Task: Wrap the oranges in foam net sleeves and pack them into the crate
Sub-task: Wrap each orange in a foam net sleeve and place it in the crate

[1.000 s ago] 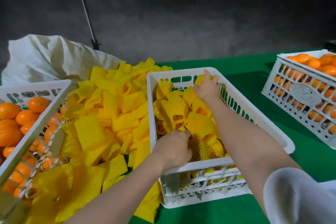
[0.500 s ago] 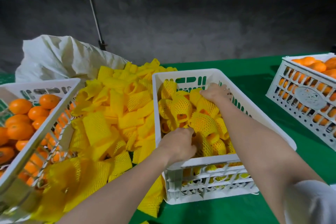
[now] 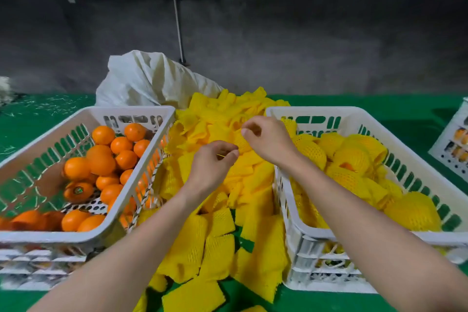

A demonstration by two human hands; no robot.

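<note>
Hovering over the middle of the worktop (image 3: 415,114), both hands are busy with one yellow foam net sleeve (image 3: 242,145). The left hand (image 3: 212,162) has its fingers curled in and pinches the sleeve's near edge, a sliver of yellow showing between thumb and fingertips. The right hand (image 3: 269,142) nips the same sleeve from the far side, thumb against bent fingers. That sleeve sits right between the two hands, just above the pile of sleeves (image 3: 220,235), a loose yellow heap that fills the gap between two white crates and spills down towards the near edge of the green surface. On the left, the left crate (image 3: 50,237) holds the bare oranges (image 3: 101,159), bright and unwrapped, heaped against its far and right walls, with part of the perforated floor showing. On the right, the packing crate (image 3: 316,109) carries the wrapped oranges (image 3: 354,157), each in yellow netting, packed close together, one with a patch of orange peeking through. Both forearms reach in from the bottom of the view, bare to the edge of the frame. Behind the heap slumps a white sack (image 3: 152,78), touching the far corner of the left crate. At the far right edge another white crate (image 3: 448,149) is partly cut off, with orange fruit showing through its slots. A thin pole (image 3: 174,7) rises in front of the grey wall behind.
</note>
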